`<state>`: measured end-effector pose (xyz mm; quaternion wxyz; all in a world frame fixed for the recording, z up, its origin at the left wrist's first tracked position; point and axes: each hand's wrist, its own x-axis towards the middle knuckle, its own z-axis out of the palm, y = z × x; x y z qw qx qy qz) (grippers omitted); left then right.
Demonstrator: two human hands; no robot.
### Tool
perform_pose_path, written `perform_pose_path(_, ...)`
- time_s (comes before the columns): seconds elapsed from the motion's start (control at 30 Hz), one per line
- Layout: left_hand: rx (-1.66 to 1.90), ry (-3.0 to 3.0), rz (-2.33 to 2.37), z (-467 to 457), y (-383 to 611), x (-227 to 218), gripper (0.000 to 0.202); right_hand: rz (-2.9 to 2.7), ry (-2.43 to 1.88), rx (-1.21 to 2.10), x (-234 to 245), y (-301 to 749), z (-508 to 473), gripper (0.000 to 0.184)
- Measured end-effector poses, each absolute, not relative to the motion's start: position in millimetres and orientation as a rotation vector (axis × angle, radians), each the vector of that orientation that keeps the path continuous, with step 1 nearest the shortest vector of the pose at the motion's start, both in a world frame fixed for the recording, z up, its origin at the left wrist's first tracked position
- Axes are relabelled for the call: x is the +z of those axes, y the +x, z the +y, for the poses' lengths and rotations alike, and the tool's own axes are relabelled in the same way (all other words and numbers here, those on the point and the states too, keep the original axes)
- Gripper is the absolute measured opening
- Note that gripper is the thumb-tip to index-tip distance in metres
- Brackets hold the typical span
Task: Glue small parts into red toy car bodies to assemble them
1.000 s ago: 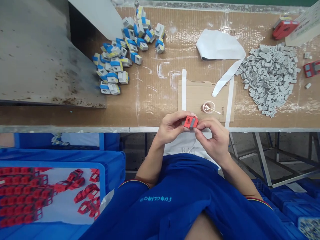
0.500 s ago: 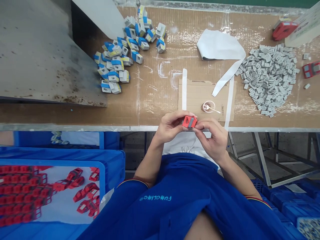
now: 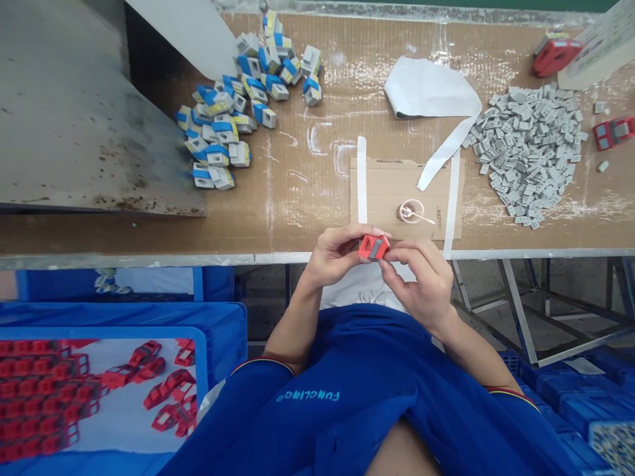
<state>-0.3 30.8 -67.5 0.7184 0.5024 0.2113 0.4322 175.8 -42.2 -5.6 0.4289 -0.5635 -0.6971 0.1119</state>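
A small red toy car body with a grey band is held between my two hands at the table's front edge. My left hand is closed around its left end, thumb below and fingers above. At its right end the fingertips of my right hand pinch together on the car's edge; whether a small part sits between them is hidden. Just beyond the hands stands a small round cup with a thin white stick resting in it, on a flat cardboard sheet.
Grey small parts lie heaped at the right, near red cars. White-and-blue toy pieces are piled at the left beside a metal box. A white cloth strip lies behind the cardboard. A blue crate holds red cars.
The view has shifted slightly. The red car body is tilted a little differently, and my right fingertips have moved slightly along its right end. Both hands keep their hold.
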Motion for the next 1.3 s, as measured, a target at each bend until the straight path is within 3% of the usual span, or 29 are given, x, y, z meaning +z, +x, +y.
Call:
perform_pose_path(0.47,0.935,1.079,0.595,29,1,-71,0.041,-1.683,-1.471,0.389,-16,178,-38,0.010)
perform_pose_path(0.83,0.933,1.115,0.534,35,5,-75,0.050,-1.468,-1.497,0.700,-13,182,-36,0.009)
perform_pose_path(1.3,0.912,1.170,0.525,34,4,-71,0.044,-1.683,-1.442,0.569,-7,191,-36,0.014)
